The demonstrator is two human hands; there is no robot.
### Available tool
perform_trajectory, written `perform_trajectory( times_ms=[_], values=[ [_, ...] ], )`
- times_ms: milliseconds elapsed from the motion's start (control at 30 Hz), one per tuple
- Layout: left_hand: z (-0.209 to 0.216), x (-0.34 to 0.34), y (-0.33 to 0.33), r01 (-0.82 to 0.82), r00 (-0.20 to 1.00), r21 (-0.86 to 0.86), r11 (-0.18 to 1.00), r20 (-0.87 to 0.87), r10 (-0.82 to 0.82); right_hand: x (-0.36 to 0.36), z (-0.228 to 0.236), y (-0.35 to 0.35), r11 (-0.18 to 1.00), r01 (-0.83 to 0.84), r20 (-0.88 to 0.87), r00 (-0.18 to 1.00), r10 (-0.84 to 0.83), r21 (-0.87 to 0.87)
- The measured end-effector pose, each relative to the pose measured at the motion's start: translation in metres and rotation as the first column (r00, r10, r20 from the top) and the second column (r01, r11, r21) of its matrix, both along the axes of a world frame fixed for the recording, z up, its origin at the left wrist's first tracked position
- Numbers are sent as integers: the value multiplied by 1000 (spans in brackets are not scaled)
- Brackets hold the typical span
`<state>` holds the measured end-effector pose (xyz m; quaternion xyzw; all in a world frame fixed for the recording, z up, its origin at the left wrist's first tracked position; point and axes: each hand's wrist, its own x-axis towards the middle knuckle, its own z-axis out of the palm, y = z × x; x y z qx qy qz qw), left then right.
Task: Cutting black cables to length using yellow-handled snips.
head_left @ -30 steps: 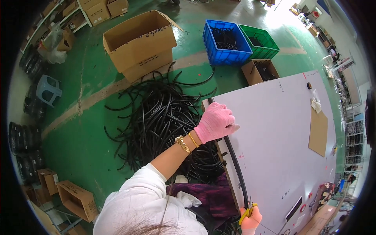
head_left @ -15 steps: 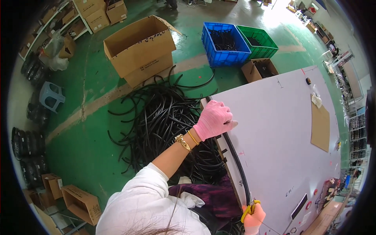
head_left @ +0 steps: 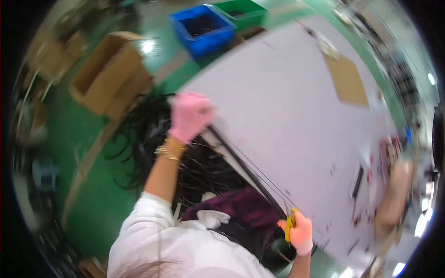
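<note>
My left hand (head_left: pixel 191 116), in a pink glove, is closed around the far part of a black rubber tube (head_left: pixel 248 170). The tube runs taut along the left edge of the white table (head_left: pixel 278 102) toward me. At its near end my right hand (head_left: pixel 299 234), also gloved, grips yellow-handled scissors (head_left: pixel 290 224). The scissor blades point up beside the tube; blur hides whether they touch it. Thin dark lines run alongside the tube on the tabletop. Below the table edge lies a big heap of black tubes (head_left: pixel 157 139) on the floor.
Beyond the heap stand a tall open carton (head_left: pixel 113 76), a blue crate (head_left: pixel 204 41) and a green crate (head_left: pixel 250 14). A flat cardboard piece (head_left: pixel 347 83) lies on the far table side. A black-and-white bar-shaped object (head_left: pixel 357 180) lies at the right.
The whole view has swung and blurred, with the table shifting left. The tube, bowed before, now looks straight between my hands. Both hands keep their grips.
</note>
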<state>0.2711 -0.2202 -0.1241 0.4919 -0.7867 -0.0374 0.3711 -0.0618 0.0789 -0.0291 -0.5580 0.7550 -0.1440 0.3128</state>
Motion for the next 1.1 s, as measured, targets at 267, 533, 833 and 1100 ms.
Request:
perform_trajectory(
  times_ms=[267,533,833,1100],
  values=[
    [-7,15,-11,32,999,-70,997,45,-29,-71,37,39,862,367,347,804,-483,351],
    [-18,9,-17,87,995,45,995,-45,-85,-97,8,34,951,213,35,973,-227,225],
    [-23,17,-20,85,995,77,993,-54,-81,-95,-1,13,958,77,-234,972,-11,276],
    [-23,18,-20,72,996,99,992,-59,-66,-98,-10,10,928,94,-313,950,25,360]
  ],
)
